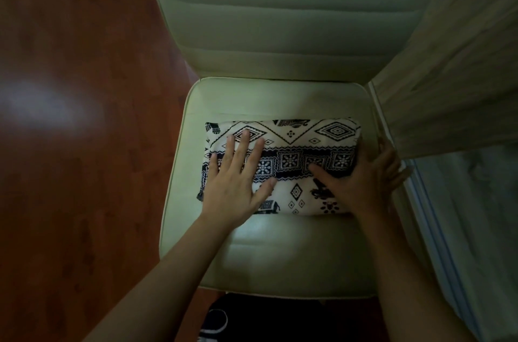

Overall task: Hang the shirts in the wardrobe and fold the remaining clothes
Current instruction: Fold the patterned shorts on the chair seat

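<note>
A folded garment (294, 145), white with a black geometric and elephant print, lies as a flat rectangle on the seat of a pale cushioned chair (280, 252). My left hand (238, 173) rests flat on the garment's left half with the fingers spread and straight. My right hand (364, 176) lies over the garment's right end, thumb pointing left on the cloth and fingers running down past the right edge, where their tips are hidden.
The chair's padded backrest (280, 19) rises behind the seat. A pale curtain or cloth (448, 75) hangs close on the right, beside a light vertical frame (426, 201). Reddish wooden floor (84, 117) spreads to the left. A dark object (266, 319) sits below the seat's front edge.
</note>
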